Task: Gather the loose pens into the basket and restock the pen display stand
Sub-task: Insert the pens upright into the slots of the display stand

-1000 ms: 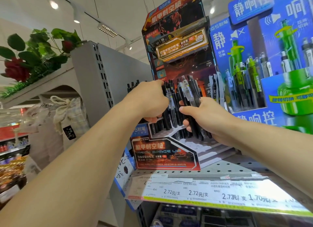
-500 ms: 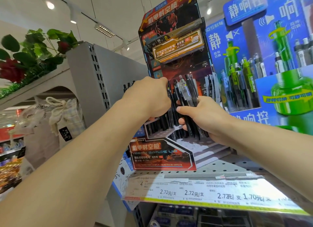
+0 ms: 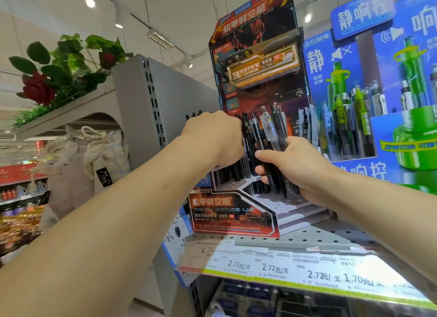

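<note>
Black retractable pens [image 3: 272, 151], slim plastic barrels with metal clips and one or two clear-bodied ones among them, stand as a bundle in the right hand [image 3: 298, 167], just in front of the red-and-black printed cardboard pen display stand [image 3: 250, 85] on the grey perforated metal shelf [image 3: 314, 240]. The right hand's fingers and thumb are curled round the middle of the bundle, tips down and clickers up. The left hand [image 3: 212, 137] is curled at the bundle's left edge; its fingertips are hidden behind its own back, so it seems to be pinching a pen or two, though I cannot tell how many, or whether it grips at all.

The step in hand looks like feeding pens from the bundle into the stand's stepped slots. To do it well, draw off one pen at a time, keep it upright, and seat the tip fully in a free hole before letting go; the barrels are smooth and glossy (they will slide against each other readily), so the right hand should hold firm enough that the rest do not fan out. The cardboard tiers are light and may shift if pushed.

No basket shows here. A blue-and-green pen display [image 3: 378, 104] stands just beside, to the right, and white price labels [image 3: 295, 269] run along the shelf edge.
</note>
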The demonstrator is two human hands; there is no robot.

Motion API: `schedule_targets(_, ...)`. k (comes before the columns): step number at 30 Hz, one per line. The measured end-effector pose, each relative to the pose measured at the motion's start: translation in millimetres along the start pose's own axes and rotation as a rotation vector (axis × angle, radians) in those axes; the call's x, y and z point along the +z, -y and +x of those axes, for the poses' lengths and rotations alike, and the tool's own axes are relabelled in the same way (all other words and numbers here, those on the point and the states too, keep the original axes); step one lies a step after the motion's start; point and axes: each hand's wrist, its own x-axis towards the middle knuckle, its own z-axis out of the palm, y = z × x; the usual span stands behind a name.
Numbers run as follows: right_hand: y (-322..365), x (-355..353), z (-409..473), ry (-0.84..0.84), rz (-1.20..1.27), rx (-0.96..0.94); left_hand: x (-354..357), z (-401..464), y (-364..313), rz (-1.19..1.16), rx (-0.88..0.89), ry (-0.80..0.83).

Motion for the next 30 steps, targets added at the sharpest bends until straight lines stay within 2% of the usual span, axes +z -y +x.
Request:
schedule_targets(3,2.1,-1.3,-2.0,0.028,0.014,-0.001,2.8,-1.1,6.3,-0.193,-0.022,-0.025)
schedule_targets(7,5.0,-0.8,-6.9,0.073,0.032,-0.018,8.4,-8.0,-2.2,-0.636,-0.063,-0.2)
schedule_targets(13,4.5,-2.8,-9.1,0.137,0.038,-0.061,25.0,-14.0,-16.1,-1.062,-0.155,-0.361)
schedule_targets(17,-1.0,-0.5,-1.4,0.06,0.066,-0.054,29.1,-19.7,-6.6,-1.377,-0.269,-0.497)
schedule_targets(19,-3.1,-1.1,4.1,-0.008,0.061,-0.042,31.2,-22.9,2.9,-1.387,-0.315,-0.641)
schedule_targets(21,-5.0,0.5,8.3,-0.038,0.075,-0.034,36.6,-26.2,10.8,-1.283,-0.309,-0.737)
schedule_targets(26,-9.9,8.8,8.1,-0.052,0.025,-0.034,50.3,-33.1,4.2,-1.055,-0.155,-0.759)
schedule_targets(30,-9.3,6.2,7.0,-0.04,0.027,-0.009,55.2,-32.4,1.0,-1.008,-0.101,-0.782)
